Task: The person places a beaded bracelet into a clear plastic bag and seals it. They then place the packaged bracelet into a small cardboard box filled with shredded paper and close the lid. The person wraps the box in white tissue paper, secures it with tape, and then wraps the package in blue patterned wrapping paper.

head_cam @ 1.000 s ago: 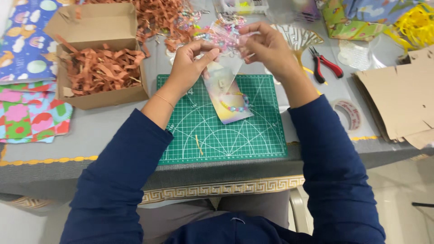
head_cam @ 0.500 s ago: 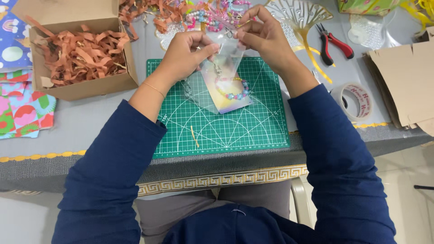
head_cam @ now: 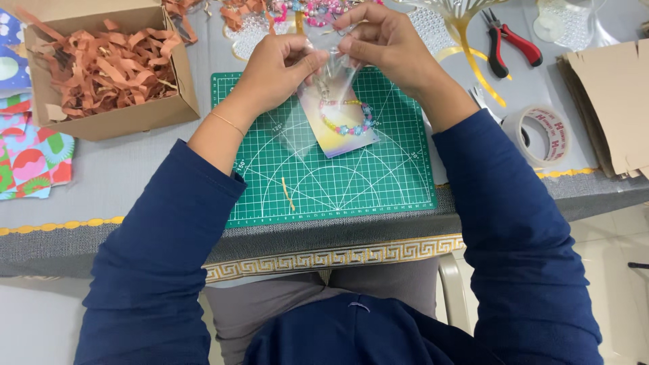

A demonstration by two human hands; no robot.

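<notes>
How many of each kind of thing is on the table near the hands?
Clear bag with a bead bracelet, held by left hand and right hand: 1
Green cutting mat: 1
Cardboard box of paper shreds: 1
Red-handled pliers: 1
Tape roll: 1
Total: 5

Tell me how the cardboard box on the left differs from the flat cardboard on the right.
The cardboard box is folded up and stands open-topped, while the flat cardboard sheets lie unfolded in a stack. The box holds brown paper shreds; nothing lies on the sheets. The box sits by the left hand, the sheets beyond the tape roll, past the right hand. Both are plain brown cardboard resting on the grey table.
</notes>
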